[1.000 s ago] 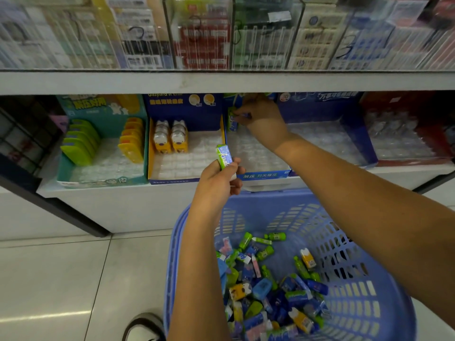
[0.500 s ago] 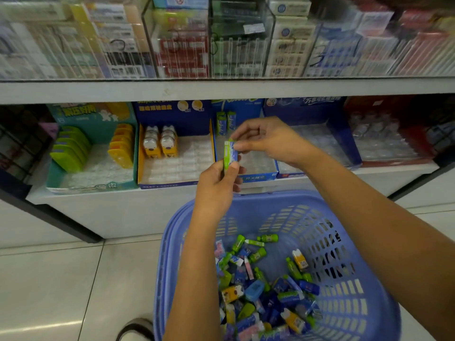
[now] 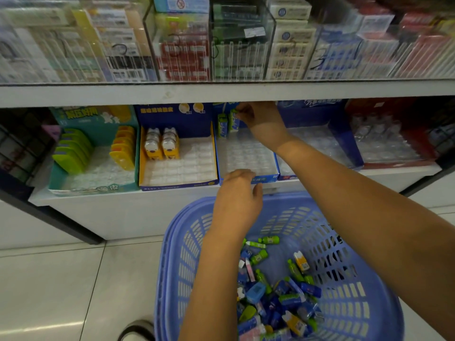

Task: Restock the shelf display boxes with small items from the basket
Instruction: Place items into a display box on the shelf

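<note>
A blue plastic basket on the floor holds several small green, blue and yellow items. On the lower shelf stands a blue display box with a clear pocketed tray. Two green-and-blue items stand upright at its back left. My right hand reaches to the back of this box, right beside them, fingers pinched on another green-and-blue item. My left hand hovers over the box's front edge above the basket, loosely curled and holding nothing.
Left of it stand a box with two yellow-and-white items and a teal box with green and yellow items. Further right are a second blue box and a red box. An upper shelf edge overhangs. A shoe is beside the basket.
My right hand took the green-and-blue item from my left hand and carried it to the back of the blue box. My left hand, now empty, dropped slightly.
</note>
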`<state>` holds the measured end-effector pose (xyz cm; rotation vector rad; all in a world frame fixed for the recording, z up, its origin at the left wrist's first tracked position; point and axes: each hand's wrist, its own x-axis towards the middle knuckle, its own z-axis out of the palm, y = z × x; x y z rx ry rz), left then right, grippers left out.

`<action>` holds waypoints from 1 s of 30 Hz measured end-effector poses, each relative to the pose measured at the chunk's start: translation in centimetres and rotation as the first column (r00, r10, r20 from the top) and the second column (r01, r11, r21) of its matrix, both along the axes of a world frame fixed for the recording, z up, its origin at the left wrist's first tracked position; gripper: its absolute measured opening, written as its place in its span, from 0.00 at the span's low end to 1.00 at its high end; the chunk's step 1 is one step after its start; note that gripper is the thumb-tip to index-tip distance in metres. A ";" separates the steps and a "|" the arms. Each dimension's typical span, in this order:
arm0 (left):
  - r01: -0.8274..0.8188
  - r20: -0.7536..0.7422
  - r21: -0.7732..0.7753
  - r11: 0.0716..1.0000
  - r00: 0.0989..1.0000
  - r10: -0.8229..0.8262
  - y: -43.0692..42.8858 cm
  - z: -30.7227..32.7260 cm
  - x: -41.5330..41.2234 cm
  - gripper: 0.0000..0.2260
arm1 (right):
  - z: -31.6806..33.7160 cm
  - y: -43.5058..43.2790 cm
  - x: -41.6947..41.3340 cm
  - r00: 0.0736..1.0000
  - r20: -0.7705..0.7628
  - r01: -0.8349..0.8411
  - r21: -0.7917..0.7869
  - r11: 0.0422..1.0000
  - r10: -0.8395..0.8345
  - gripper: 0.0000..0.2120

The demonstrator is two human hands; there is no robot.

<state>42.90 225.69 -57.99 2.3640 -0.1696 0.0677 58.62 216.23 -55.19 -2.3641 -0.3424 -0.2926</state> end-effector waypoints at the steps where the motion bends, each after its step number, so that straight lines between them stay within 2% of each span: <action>1: -0.001 -0.006 0.010 1.000 1.000 0.001 -0.1 0.0 0.0 0.17 | 0.0 0.0 0.2 1.000 0.000 -0.004 -0.021 1.000 0.004 0.10; 5: 0.010 -0.011 0.025 1.000 1.000 -0.009 -0.1 0.0 0.1 0.17 | -0.5 -0.3 0.1 0.998 -0.013 -0.062 -0.181 0.982 0.061 0.10; 12: 0.018 -0.015 0.010 1.000 1.000 -0.018 0.5 0.3 -0.1 0.16 | 0.7 0.3 -0.8 0.993 -0.103 -0.084 -0.379 0.921 0.048 0.14; 14: -0.024 0.036 -0.089 0.996 0.999 0.027 0.6 0.5 -0.3 0.12 | 1.5 -0.2 -2.3 0.996 -0.084 -0.064 -0.375 0.925 0.035 0.14; 16: -0.045 0.066 -0.142 0.989 0.996 0.055 0.5 -0.1 -0.2 0.10 | 1.8 -1.5 -5.0 0.996 -0.091 -0.033 -0.307 0.951 0.005 0.09; 18: -0.032 -0.008 -0.068 0.997 0.999 0.031 0.1 -1.9 0.0 0.12 | 1.2 -3.5 -8.4 0.971 -0.236 -0.088 -0.215 0.973 0.036 0.09; 21: 0.124 -0.331 0.148 0.981 0.941 -0.069 -0.9 -6.2 -0.9 0.11 | -2.4 -6.3 -12.5 0.832 -0.552 -0.250 -0.280 0.927 0.057 0.09; 24: 0.410 -0.592 0.195 0.891 0.773 -0.227 -2.6 -10.9 -3.6 0.10 | -9.0 -8.6 -15.3 0.635 -0.767 -0.412 -0.433 0.802 -0.087 0.06; 28: 0.644 -0.778 0.157 0.749 0.548 -0.308 -4.6 -15.8 -8.0 0.12 | -17.4 -11.0 -18.5 0.379 -0.874 -0.632 -0.484 0.605 -0.303 0.09; 30: 0.737 -0.834 0.137 0.661 0.446 -0.324 -5.1 -17.3 -9.5 0.14 | -19.9 -12.0 -19.7 0.338 -0.871 -0.716 -0.484 0.504 -0.357 0.12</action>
